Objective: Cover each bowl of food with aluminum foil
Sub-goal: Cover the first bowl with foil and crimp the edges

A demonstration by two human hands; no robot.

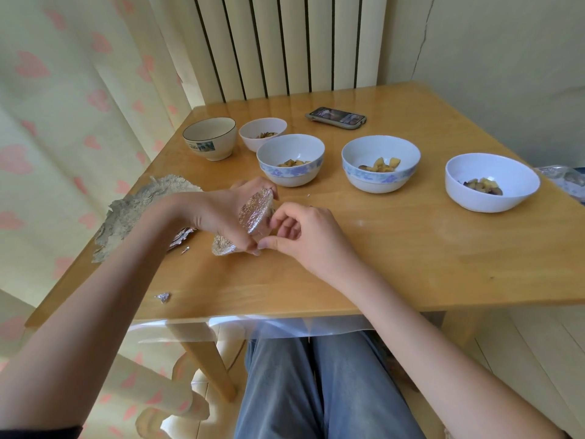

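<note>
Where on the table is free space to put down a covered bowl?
Bare wood lies right of the right hand, in front of the two right bowls. Another patch is behind them, beside the phone. The left edge is crowded with foil.

Partly legible script lettering on the cream bowl [210,138]'s label.

Both forearms reach forward, left hand [221,213] gripping with curled fingers, right hand [300,236] pinching beside it.
</note>
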